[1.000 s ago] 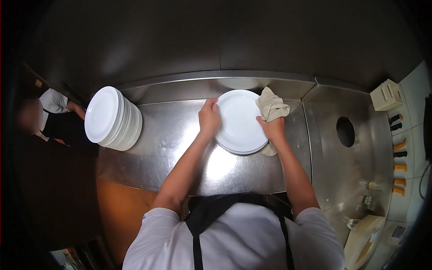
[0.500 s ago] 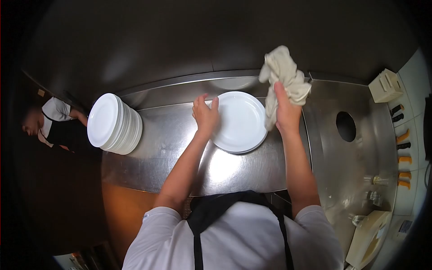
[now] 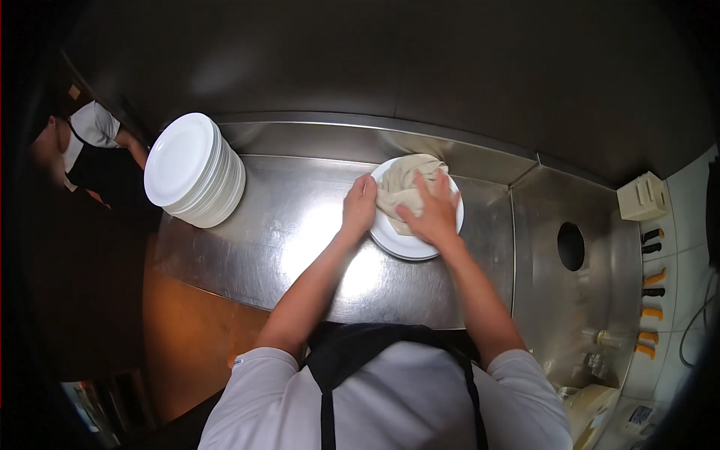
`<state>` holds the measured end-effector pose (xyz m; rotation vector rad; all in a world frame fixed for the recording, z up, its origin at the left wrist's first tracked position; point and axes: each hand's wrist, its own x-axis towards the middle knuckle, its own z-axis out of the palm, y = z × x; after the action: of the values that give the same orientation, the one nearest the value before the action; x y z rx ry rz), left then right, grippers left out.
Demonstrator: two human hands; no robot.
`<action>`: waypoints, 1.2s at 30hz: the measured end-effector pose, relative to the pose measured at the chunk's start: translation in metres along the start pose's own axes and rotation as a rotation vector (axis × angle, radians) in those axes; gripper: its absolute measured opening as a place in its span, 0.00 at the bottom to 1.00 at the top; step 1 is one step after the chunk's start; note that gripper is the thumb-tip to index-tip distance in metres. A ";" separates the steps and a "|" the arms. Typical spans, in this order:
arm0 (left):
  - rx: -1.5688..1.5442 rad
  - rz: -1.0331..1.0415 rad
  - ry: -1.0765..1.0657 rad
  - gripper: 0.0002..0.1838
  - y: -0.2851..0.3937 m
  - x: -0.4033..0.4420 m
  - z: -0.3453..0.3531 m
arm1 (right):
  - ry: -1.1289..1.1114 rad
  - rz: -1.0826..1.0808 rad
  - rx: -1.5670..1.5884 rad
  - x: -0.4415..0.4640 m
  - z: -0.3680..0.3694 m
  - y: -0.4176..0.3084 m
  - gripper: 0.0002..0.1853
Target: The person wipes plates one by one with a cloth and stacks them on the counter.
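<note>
A white plate [image 3: 409, 245] lies on the steel counter in front of me, with at least one more plate under it. My left hand [image 3: 360, 205] is closed on the plate's left rim, its fingers partly hidden. A crumpled cream cloth [image 3: 400, 180] covers much of the plate's upper face. My right hand [image 3: 436, 211] presses down on the cloth with its fingers and thumb spread. To the left stands a tall, leaning stack of white plates [image 3: 196, 169], apart from both hands.
The steel counter [image 3: 270, 225] meets a raised back ledge [image 3: 300, 135]. On the right, a steel surface has a round dark hole [image 3: 571, 246]. Knives with orange and black handles [image 3: 652, 313] line the right wall near a beige box [image 3: 641, 196]. Another person [image 3: 97, 146] stands at far left.
My right hand has brought the cloth down and left, from the air beside the plate onto it. My left hand has closed on the plate's rim. The view has turned slightly.
</note>
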<state>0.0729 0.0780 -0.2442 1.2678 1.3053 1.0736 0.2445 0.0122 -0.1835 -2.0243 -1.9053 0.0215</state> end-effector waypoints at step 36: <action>0.526 0.074 -0.055 0.23 0.048 0.014 0.014 | 0.166 0.232 0.207 -0.020 -0.019 0.069 0.34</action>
<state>0.0935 0.0943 -0.1991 1.7297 1.5669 0.7572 0.3136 -0.0134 -0.1892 -2.0247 -1.4967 0.1017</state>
